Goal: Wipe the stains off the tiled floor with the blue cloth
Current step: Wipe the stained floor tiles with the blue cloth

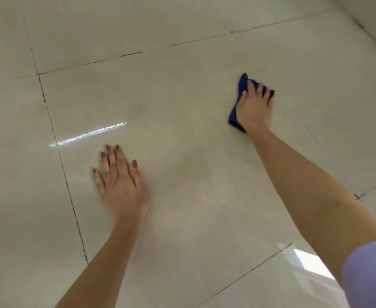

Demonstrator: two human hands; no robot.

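A dark blue cloth (238, 105) lies crumpled on the pale tiled floor (182, 107) at the right of the big middle tile. My right hand (254, 107) presses down on it, fingers spread over the cloth, arm stretched forward. My left hand (120, 178) rests flat on the same tile, lower left, fingers apart and holding nothing. Small dark specks dot the tile near the left thumb, and faint dull patches show in the tile's middle. Part of the cloth is hidden under the right hand.
Dark grout lines (58, 152) frame the tile on the left, far side and lower right. A bright streak of reflected light (89, 134) lies beyond the left hand. A wall base (373, 25) runs along the top right corner. A lilac sleeve (369, 274) fills the bottom right.
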